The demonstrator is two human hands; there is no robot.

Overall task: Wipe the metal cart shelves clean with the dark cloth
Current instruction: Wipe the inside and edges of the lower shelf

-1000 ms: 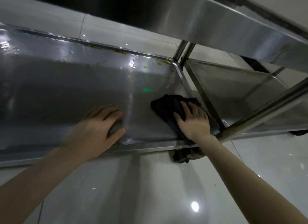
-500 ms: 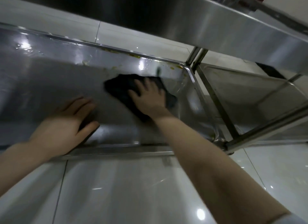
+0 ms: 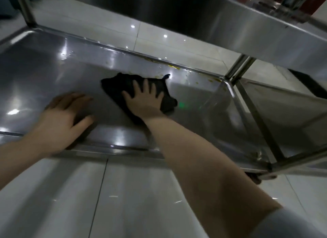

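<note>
The dark cloth (image 3: 120, 85) lies crumpled on the lower metal cart shelf (image 3: 44, 75), near its middle. My right hand (image 3: 145, 99) presses flat on the cloth with fingers spread. Left of it, my left hand (image 3: 65, 119) rests palm-down on the shelf by the front rim, fingers straight. Yellowish residue (image 3: 174, 67) lines the shelf's back edge and far right corner.
An upper cart shelf (image 3: 247, 32) overhangs the work area. Upright posts stand at the back left (image 3: 26, 9) and back right (image 3: 238, 67). A second metal cart shelf (image 3: 286, 110) adjoins on the right. Glossy white floor tiles (image 3: 123, 202) lie below.
My right hand slid the cloth from the shelf's front right corner leftward and toward the back, ending near the middle. My left hand stayed flat on the shelf by the front rim.
</note>
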